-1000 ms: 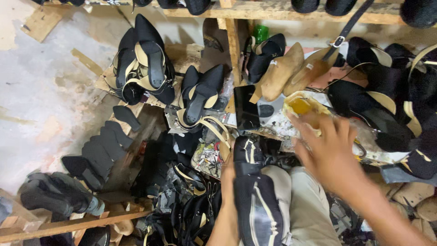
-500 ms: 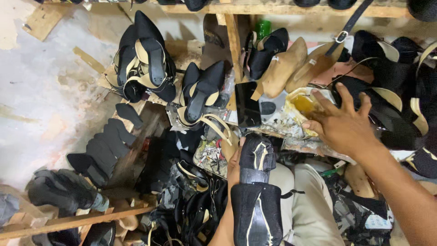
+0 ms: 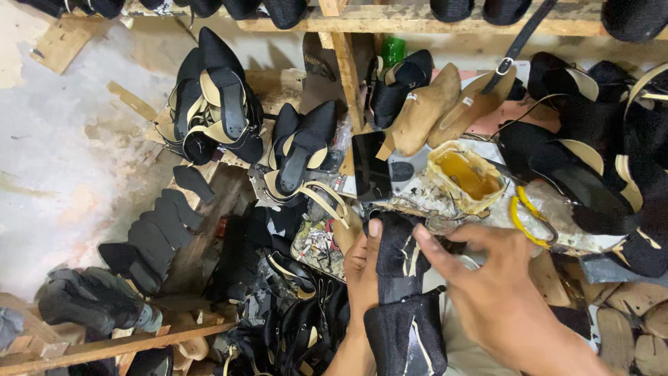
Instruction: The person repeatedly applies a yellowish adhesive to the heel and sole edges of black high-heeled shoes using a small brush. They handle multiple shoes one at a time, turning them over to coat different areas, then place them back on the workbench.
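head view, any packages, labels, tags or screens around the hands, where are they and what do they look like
Phone: flat black rectangle with a dark screen, lying above the left hand.
Glue tub: open yellowish container, smeared and messy, above the right hand.
Green bottle: upright behind the shoes on the upper shelf, mostly hidden.
Small tags: pale slips on the two wooden shoe forms, too small to describe further.

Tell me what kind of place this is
Most likely a small shoemaker's workshop. Wooden shoe lasts lie on the cluttered bench, beside an open tub of yellow glue, and a row of cut black soles sits at the left. Both hands grip an unfinished black shoe.
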